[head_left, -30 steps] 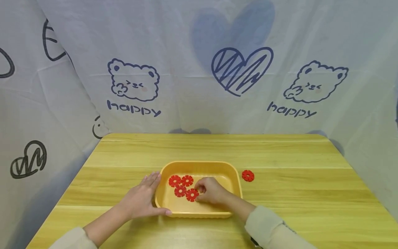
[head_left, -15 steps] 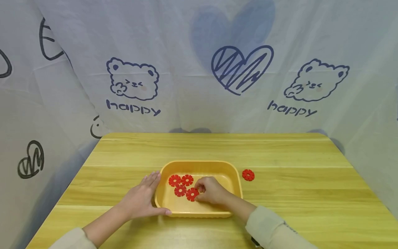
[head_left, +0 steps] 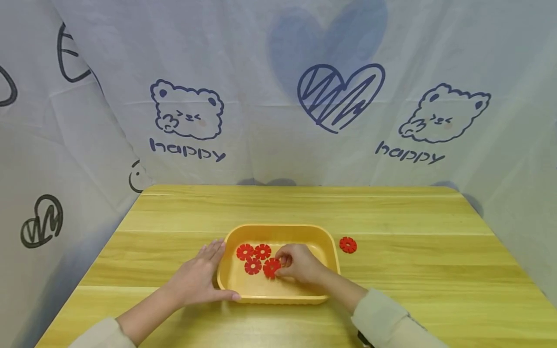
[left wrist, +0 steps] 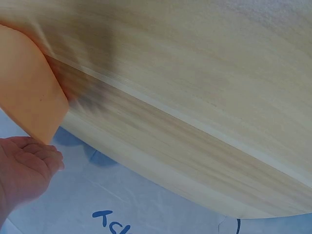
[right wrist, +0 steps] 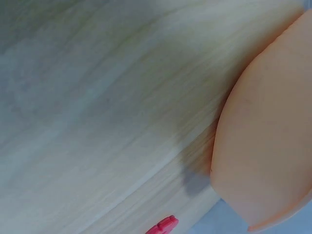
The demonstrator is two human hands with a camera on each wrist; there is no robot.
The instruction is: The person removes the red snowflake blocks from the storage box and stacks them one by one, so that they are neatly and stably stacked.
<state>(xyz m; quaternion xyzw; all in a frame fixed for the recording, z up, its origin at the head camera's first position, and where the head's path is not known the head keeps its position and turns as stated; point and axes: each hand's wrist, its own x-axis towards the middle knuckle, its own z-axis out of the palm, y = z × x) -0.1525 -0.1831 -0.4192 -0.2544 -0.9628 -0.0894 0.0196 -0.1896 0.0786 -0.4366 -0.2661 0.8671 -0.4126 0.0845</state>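
A yellow-orange plastic tray [head_left: 300, 299] sits on the table. My left hand [head_left: 197, 275] rests along its left wall with fingers extended, the thumb lying at the front rim. Inside the tray, my right hand [head_left: 302, 265] pinches a red notched plastic disc [head_left: 271, 268] between thumb and fingers, the disc slightly tilted. Several similar red discs [head_left: 253, 266] lie flat on the tray floor to its left. In the left wrist view the left hand [left wrist: 29, 168] touches the tray's edge. The right wrist view shows the tray's outer wall [right wrist: 263, 136], but not the right hand.
One more red disc [head_left: 347, 245] lies on the wooden table [head_left: 413, 270] just right of the tray; part of it also shows in the right wrist view. A white curtain [head_left: 270, 140] with printed bears and hearts hangs behind the table and at its sides.
My right hand has moved slightly up and to the right, and the disc in its pinch has shifted and tilted with it. The left hand and the tray stay in place.
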